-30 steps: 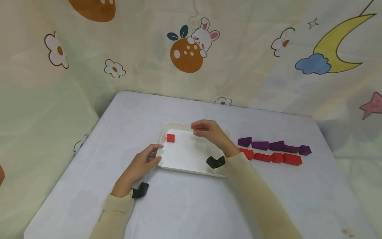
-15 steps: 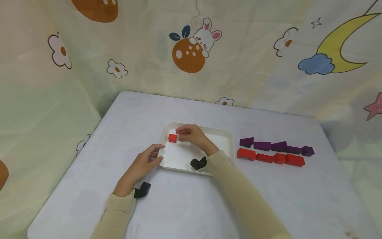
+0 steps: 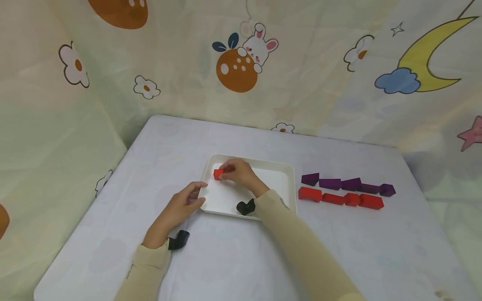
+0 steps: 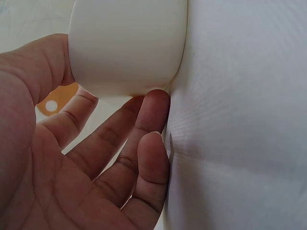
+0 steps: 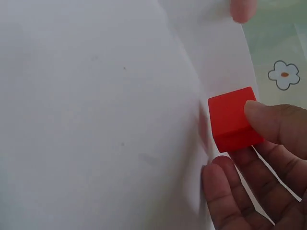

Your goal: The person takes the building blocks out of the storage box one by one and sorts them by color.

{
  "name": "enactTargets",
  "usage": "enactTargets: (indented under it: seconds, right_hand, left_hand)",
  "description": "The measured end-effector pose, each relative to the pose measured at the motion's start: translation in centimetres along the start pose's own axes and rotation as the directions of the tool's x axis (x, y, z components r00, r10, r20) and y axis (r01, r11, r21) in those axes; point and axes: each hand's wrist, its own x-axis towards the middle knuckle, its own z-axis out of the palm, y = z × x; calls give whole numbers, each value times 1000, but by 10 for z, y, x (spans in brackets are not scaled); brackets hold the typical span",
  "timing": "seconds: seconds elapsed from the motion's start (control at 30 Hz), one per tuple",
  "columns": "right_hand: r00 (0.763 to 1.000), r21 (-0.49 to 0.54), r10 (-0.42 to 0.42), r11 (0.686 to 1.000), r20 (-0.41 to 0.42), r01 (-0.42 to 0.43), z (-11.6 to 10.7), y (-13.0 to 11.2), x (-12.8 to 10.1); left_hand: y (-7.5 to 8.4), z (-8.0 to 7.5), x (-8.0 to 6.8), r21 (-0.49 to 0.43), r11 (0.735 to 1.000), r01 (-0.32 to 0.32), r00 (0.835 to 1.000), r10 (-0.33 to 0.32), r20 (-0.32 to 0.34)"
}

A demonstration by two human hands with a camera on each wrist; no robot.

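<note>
In the head view my right hand [image 3: 241, 172] reaches into the back-left part of a white tray [image 3: 278, 165]. It pinches a small red block [image 5: 232, 112] between thumb and fingers; the right wrist view has the thumb on one face and fingers beneath, close over the tray's floor. My left hand [image 3: 183, 202] is at the tray's left side, holding its edge. Seen from the left wrist, the thumb and index finger [image 4: 79, 108] reach past the tray's pale wall [image 4: 127, 48], their tips hidden behind it, while other fingers bend beside the tablecloth.
Right of the tray lie two rows of blocks: purple blocks [image 3: 330, 184] behind, red blocks [image 3: 333, 198] in front. A white cloth covers the table [image 3: 222, 259]. A patterned curtain [image 3: 180, 54] hangs behind and at both sides. Each wrist carries a black camera [image 3: 178, 240].
My right hand has moved left from over the tray's back-right part to the red block and now pinches it. My left hand has stayed at the tray's edge.
</note>
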Motion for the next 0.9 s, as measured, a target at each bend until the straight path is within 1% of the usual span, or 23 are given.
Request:
enactTargets:
  seconds: [0.13,0.3,0.43,0.53,0.6,0.7,0.9]
  right_hand:
    - [1000,-18,-11,1000,4,11,-17,-1,-12]
    - [998,24,-52,998,-33,52,-45,2,-35]
    - [995,51,-74,996,-71,77,-68,11,-55]
    - [992,49,-87,995,-94,92,-86,22,-73]
    - [990,55,-82,995,-114,89,-99,31,-86]
    - [984,31,-69,997,-162,75,-118,43,-104]
    - [964,-30,3,999,-266,-11,-151,64,-141]
  left_hand:
    - [2,1,-1,1,1000,9,1000,-9,-5]
    - [2,1,-3,-10,1000,-8,1000,8,-4]
    - [1,1,-4,-15,999,-30,1000,30,-5]
    - [1,2,-4,-15,999,-44,999,44,-5]
    - [1,3,-4,-16,999,-52,999,52,-4]
    - [2,3,-4,-10,998,-57,998,57,-4]
    - [4,2,-6,-10,999,-43,999,43,-4]
